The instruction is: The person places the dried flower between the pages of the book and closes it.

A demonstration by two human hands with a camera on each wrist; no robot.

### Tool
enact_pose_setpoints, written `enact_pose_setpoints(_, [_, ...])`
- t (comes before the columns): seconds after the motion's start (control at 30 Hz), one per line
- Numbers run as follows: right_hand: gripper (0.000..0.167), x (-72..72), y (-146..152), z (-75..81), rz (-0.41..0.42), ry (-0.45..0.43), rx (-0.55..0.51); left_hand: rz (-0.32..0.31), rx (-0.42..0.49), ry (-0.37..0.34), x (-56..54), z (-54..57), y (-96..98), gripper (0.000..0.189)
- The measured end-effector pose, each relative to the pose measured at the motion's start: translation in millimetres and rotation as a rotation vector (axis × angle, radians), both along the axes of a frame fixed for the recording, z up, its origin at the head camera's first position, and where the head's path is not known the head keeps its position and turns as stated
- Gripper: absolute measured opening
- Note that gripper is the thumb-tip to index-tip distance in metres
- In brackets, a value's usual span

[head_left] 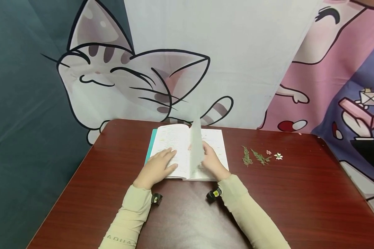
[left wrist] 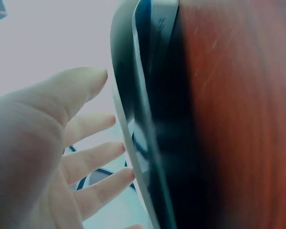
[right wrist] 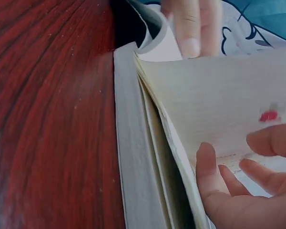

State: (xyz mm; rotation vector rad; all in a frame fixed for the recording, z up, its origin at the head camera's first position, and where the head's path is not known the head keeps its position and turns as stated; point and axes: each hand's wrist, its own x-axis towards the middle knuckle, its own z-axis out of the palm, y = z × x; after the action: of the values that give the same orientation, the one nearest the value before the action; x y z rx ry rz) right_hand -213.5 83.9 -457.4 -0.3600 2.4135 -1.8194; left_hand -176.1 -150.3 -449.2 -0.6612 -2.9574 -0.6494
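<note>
An open book (head_left: 173, 148) with white pages and a teal cover edge lies at the table's far side. My left hand (head_left: 157, 167) rests flat on its left page, fingers spread. One page (head_left: 196, 145) stands nearly upright near the middle of the book. Just right of that page is my right hand (head_left: 212, 162), its fingers apart and loosely bent against or close to the paper. In the right wrist view the raised page (right wrist: 205, 100) bears a small red mark (right wrist: 269, 116); whether it is printed or a petal, I cannot tell.
To the right of the book, on the reddish-brown table (head_left: 299, 193), lie two green leaf sprigs (head_left: 247, 157), a small pink flower (head_left: 268, 152) and a white flower (head_left: 278, 156). Behind the table hangs a cartoon-printed cloth (head_left: 237, 45).
</note>
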Motion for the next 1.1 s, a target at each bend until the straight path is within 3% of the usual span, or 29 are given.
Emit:
enact_pose_setpoints(0.17, [0.051,-4.8,-13,-3.6,-0.007,-0.091,-0.010,0.098,0.099,0.093,-2.4,6.8,-11.8,0.044])
enact_pose_setpoints(0.4, [0.052,-5.0,-17,-6.3,0.012,-0.064,0.112,0.260,0.281,0.252,0.3,27.9,-21.4,0.036])
enact_pose_setpoints(0.5, [0.054,-6.0,-19,-6.0,0.031,-0.035,0.194,0.281,0.367,0.327,3.4,36.9,-21.6,0.037])
enact_pose_setpoints(0.6, [0.055,-6.7,-21,-4.7,0.044,-0.001,0.276,0.263,0.415,0.361,6.0,43.5,-17.9,0.042])
enact_pose_setpoints(0.67, [0.055,-7.0,-23,-4.2,0.047,0.027,0.311,0.232,0.414,0.350,6.6,45.5,-13.8,0.046])
enact_pose_setpoints(0.77, [0.054,-7.1,-25,-2.9,0.051,0.070,0.350,0.155,0.343,0.307,5.9,43.3,-6.7,0.049])
enact_pose_setpoints(0.93, [0.054,-7.5,-26,-1.1,0.059,0.088,0.373,0.016,0.194,0.154,2.0,27.9,1.0,0.059])
enact_pose_setpoints(1.1, [0.056,-8.7,-27,-1.1,0.056,0.055,0.381,-0.008,0.091,-0.016,-1.3,10.1,3.3,0.074])
